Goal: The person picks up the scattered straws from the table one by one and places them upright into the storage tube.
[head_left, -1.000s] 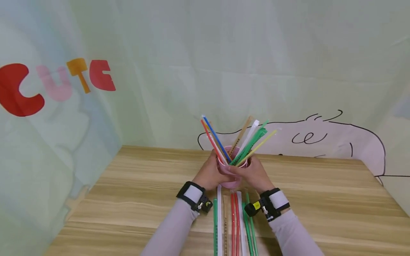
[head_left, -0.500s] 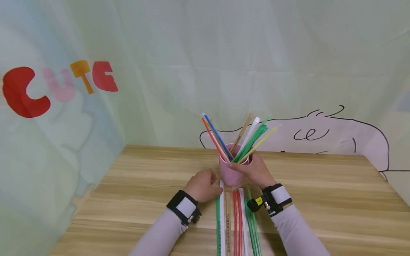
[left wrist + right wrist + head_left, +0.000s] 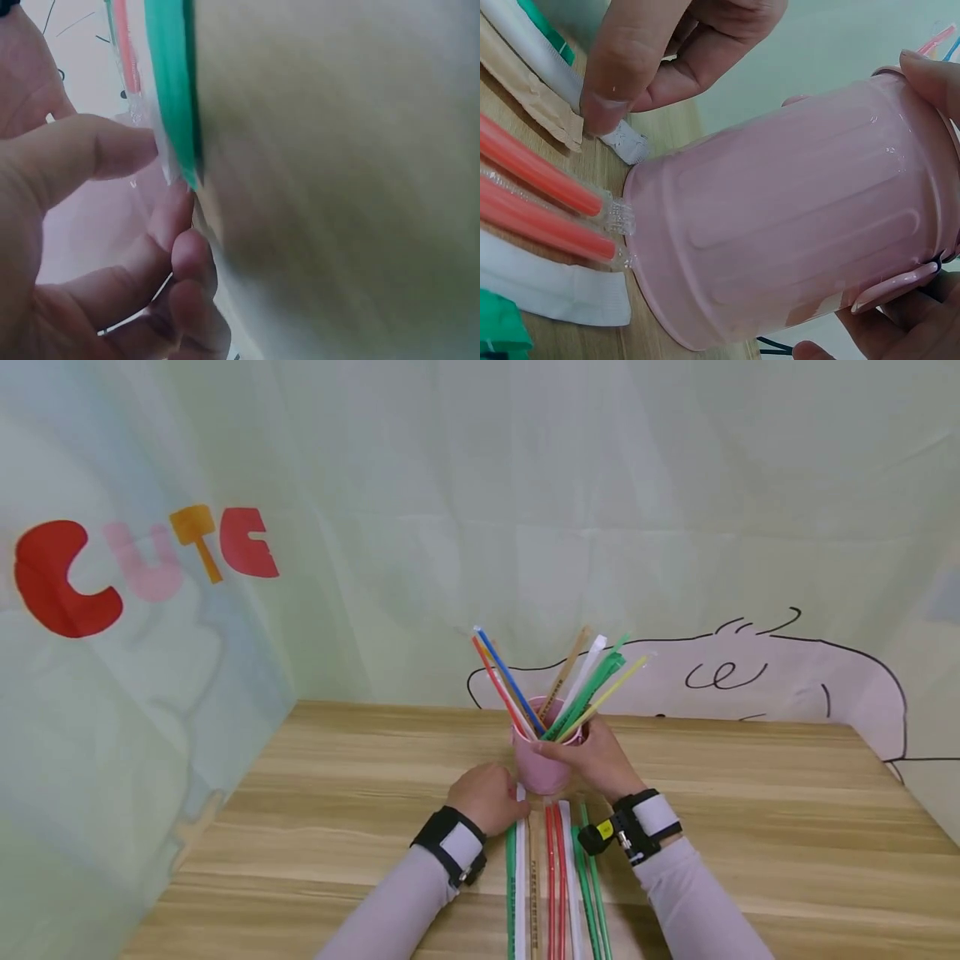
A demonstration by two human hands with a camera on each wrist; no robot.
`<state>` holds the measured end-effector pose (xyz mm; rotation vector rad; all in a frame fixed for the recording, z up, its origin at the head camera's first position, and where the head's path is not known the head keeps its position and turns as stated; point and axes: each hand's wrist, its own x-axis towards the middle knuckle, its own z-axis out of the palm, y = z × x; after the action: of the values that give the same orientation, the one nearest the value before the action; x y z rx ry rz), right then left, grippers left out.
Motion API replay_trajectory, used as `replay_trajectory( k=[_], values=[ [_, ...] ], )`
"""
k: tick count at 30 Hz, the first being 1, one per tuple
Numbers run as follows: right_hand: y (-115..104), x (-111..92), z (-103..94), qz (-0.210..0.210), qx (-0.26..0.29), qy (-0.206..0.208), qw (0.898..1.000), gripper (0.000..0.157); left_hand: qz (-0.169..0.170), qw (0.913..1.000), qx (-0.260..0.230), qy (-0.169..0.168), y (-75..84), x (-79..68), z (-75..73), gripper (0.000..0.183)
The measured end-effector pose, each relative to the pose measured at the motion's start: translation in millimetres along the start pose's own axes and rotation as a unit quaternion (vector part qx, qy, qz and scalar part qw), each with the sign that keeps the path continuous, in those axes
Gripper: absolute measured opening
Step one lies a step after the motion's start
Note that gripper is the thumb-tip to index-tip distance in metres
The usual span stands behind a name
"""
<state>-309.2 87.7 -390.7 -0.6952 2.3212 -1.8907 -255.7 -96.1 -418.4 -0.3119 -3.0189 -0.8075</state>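
My right hand (image 3: 600, 760) grips a pink bucket (image 3: 542, 774) by its upper side, thumb near the rim. The bucket stands upright on the wooden table, and several wrapped straws fan out of it, among them a blue straw (image 3: 504, 672) and a yellow straw (image 3: 617, 689). Left of the bucket's base, my left hand (image 3: 486, 797) pinches the far end of a white paper-wrapped straw (image 3: 630, 142) between thumb and finger. A green wrapped straw (image 3: 171, 75) lies alongside it in the left wrist view. The bucket hides most of the right fingers in the head view.
More wrapped straws lie side by side toward me: a brown straw (image 3: 534, 885), two red straws (image 3: 551, 868), another white straw (image 3: 570, 877) and green straws (image 3: 588, 893). Behind the wooden table (image 3: 360, 760) hangs a printed cloth backdrop (image 3: 420, 568).
My left hand has let go of the bucket and come down to the white straw's end, shifting slightly right since half a second ago. The right hand keeps its grip on the bucket.
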Motion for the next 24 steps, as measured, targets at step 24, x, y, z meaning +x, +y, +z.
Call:
replay_trajectory(
  k=[24],
  values=[
    [-26.1, -8.1, 3.5, 0.001, 0.005, -0.014, 1.0, 0.066, -0.029, 0.999, 0.032, 0.012, 13.4, 2.3, 0.7, 0.033]
  ],
)
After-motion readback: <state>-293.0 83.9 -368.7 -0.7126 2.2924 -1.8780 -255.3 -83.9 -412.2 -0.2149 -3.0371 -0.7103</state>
